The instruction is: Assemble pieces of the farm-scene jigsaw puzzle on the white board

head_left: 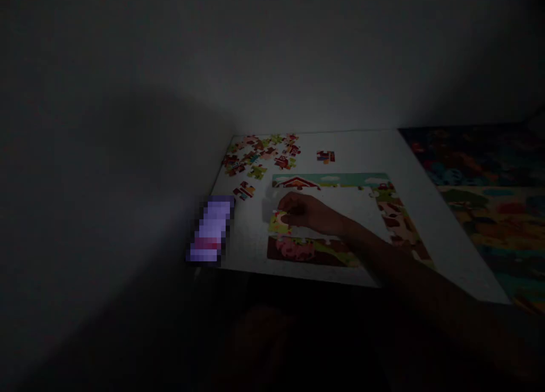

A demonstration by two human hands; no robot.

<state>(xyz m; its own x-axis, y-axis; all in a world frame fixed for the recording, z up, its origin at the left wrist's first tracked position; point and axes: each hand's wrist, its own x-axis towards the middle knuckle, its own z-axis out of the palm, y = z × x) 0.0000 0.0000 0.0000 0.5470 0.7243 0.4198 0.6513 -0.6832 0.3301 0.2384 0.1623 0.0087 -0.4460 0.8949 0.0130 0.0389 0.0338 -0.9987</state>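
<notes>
A pale wall (298, 57) fills the far and left parts of the dim scene, above a white table (361, 150). On the right of the table lie dark, colourful pictures (502, 210), one at the far side and another nearer. Left of them is a partly built puzzle border (298, 249), with a red roof and sky along its far edge, brown and white patches on its right side, and a pink shape on its near edge; white surface shows inside it. A heap of loose pieces (259, 152) spreads over the far left corner. A glowing, pixelated phone-like object (212, 228) sits at the table's left edge. The right hand (313, 210) reaches over the border's left side, fingers curled, the tips at a yellow-green piece (277, 224); whether they grip it cannot be told. The left hand (264, 324) is faint in the dark below the near table edge, its state too dim to tell. Two smaller clusters lie apart, one (326, 156) beyond the border, another (244, 191) just beyond the phone-like object. The yellow-green piece lies on the border's left side, just beyond its near strip.
</notes>
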